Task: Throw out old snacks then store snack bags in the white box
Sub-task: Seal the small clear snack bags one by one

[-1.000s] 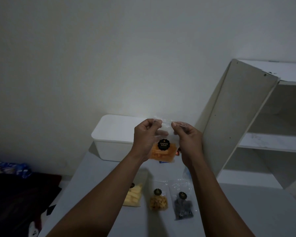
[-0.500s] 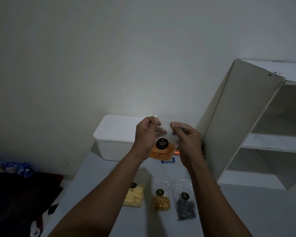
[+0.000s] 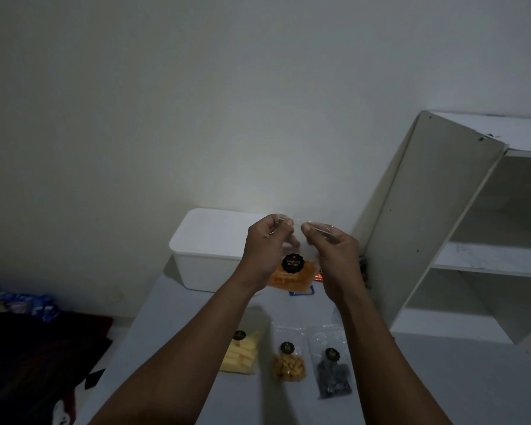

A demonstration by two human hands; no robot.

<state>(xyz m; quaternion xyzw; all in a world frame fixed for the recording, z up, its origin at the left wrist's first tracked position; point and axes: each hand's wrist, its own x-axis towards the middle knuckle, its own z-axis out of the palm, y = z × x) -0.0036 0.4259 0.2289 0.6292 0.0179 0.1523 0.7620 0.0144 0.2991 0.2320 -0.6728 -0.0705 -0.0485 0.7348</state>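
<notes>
Three snack bags (image 3: pixel 241 352) (image 3: pixel 288 361) (image 3: pixel 333 374) lie flat; both hands (image 3: pixel 265 250) (image 3: pixel 334 256) pinch a fourth (image 3: pixel 293 273).

Dim feed on my end. Plain off-white painted wall (image 3: pixel 196 102) fills the upper half. There's one brighter patch of light (image 3: pixel 276 191) low on it, falling off to shadow toward the left. Right side: white laminate open shelf unit (image 3: pixel 436 228), side panel facing me and leaning in the wide lens, scuffed shelf boards visible inside. Its base meets the flat pale grey tabletop (image 3: pixel 460 381), which runs from the wall down to the bottom edge. Lower left, below table level: dark red-black fabric heap (image 3: pixel 34 348), with a crumpled blue patterned cloth (image 3: pixel 22 302) behind it. Floor itself I can't make out.
</notes>
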